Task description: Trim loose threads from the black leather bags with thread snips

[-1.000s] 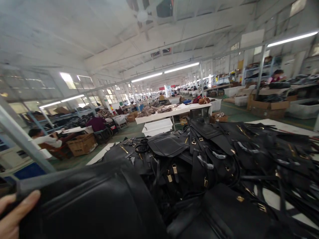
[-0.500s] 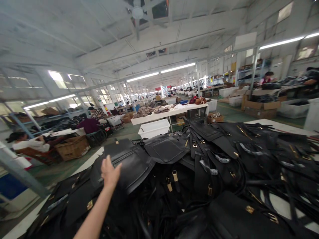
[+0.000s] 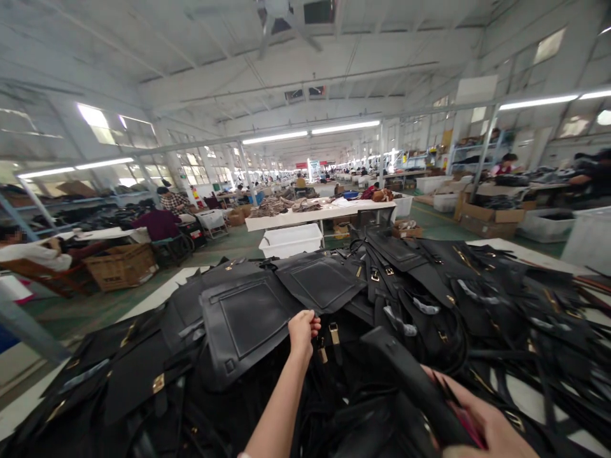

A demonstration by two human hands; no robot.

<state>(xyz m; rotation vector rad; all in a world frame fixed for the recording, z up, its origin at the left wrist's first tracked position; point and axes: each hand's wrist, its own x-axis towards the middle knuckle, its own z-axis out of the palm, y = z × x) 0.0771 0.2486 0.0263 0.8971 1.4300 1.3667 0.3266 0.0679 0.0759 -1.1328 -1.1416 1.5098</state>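
Black leather bag pieces with gold buckles cover the table. My left hand (image 3: 303, 331) is closed at the near right corner of a flat black panel (image 3: 251, 318) with a stitched rectangle, its fingers pinching the edge. A second flat panel (image 3: 322, 280) lies just beyond it. At the lower right, my right hand (image 3: 482, 413) is wrapped round a black leather piece (image 3: 405, 369), which is raised over the pile and blurred. Something pink or red shows beside the fingers of that hand.
White table edges (image 3: 157, 294) show at the left. Beyond stand a white bin (image 3: 291, 242), a long white table (image 3: 267, 223) and cardboard boxes (image 3: 121, 266). Several people sit at work farther off, one in purple (image 3: 155, 224) at the left.
My left hand has moved right and closed at the panel's edge. The panel now lies flatter and squarer. My right hand has come into view with a black piece. The view has shifted slightly.
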